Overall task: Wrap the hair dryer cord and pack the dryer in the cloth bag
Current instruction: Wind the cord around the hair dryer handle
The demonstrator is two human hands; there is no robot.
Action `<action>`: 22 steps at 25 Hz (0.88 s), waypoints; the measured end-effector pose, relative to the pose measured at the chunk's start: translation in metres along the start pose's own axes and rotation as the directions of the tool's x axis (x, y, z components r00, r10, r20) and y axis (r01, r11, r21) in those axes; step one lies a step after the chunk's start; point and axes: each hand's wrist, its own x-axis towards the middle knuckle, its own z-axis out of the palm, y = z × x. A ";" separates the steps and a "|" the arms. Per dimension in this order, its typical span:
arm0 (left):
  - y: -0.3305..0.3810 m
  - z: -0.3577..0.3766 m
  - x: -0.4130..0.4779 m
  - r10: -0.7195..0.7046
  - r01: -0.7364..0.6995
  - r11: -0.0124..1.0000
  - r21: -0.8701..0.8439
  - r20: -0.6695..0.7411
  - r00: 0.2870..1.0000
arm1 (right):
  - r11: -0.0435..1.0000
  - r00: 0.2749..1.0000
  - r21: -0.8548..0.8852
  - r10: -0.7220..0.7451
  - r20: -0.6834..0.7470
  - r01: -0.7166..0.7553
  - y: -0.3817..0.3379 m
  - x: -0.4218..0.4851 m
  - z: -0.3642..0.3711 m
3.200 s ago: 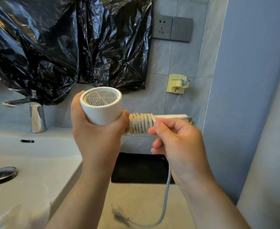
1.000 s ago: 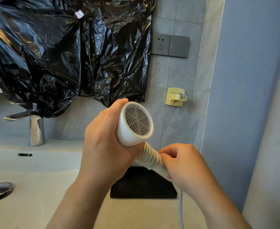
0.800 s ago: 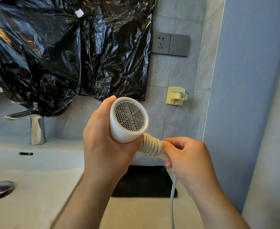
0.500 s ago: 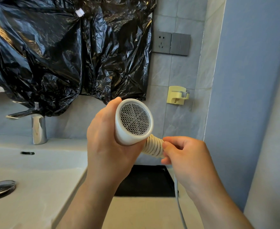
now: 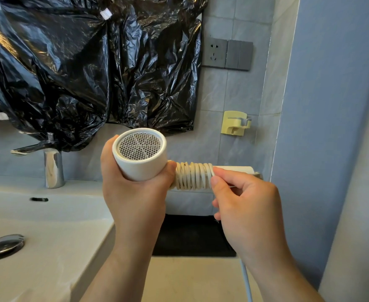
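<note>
A bathroom, seen from above the person's hands. On the left, a white sink basin (image 5: 48, 247) with a chrome drain (image 5: 4, 245) and a chrome faucet (image 5: 53, 168) is set beside a pale counter (image 5: 190, 280). Crumpled black plastic sheeting (image 5: 81, 73) hangs over the wall above the sink. On the grey tiles to its right are a grey wall socket (image 5: 215, 53) and, lower down, a pale yellow wall hook (image 5: 233, 126). A blue wall (image 5: 331, 105) closes the right side. A flat black object (image 5: 192, 236) lies on the counter against the tiles; what it is cannot be told.

The white hair dryer (image 5: 142, 160) is held in the air above the counter. Its short round barrel shows a honeycomb mesh grille, facing up towards the camera. The left hand (image 5: 135, 197) wraps round the barrel from below. The handle (image 5: 233, 168) points right, level, with the cream cord (image 5: 192, 178) wound round it in tight coils near the barrel. The right hand (image 5: 248, 210) pinches the cord at the last coil; the loose end hangs below the wrist.
</note>
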 end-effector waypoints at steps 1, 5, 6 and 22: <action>0.000 0.000 0.000 -0.012 0.012 1.000 -0.005 -0.005 1.000 | 1.000 1.000 0.009 0.005 0.008 -0.005 0.000 0.000 0.000; -0.005 -0.002 0.005 -0.141 0.139 0.990 -0.032 -0.074 0.987 | 0.986 0.992 0.149 0.056 0.112 -0.072 0.000 0.000 0.000; -0.008 -0.003 0.007 -0.200 0.195 0.979 -0.056 -0.099 0.975 | 0.973 0.986 0.202 0.082 0.147 -0.111 0.000 0.001 -0.001; -0.022 -0.022 0.025 -0.632 0.666 0.746 0.005 0.318 0.707 | 0.944 0.854 0.222 0.102 0.510 -0.245 0.032 0.028 -0.027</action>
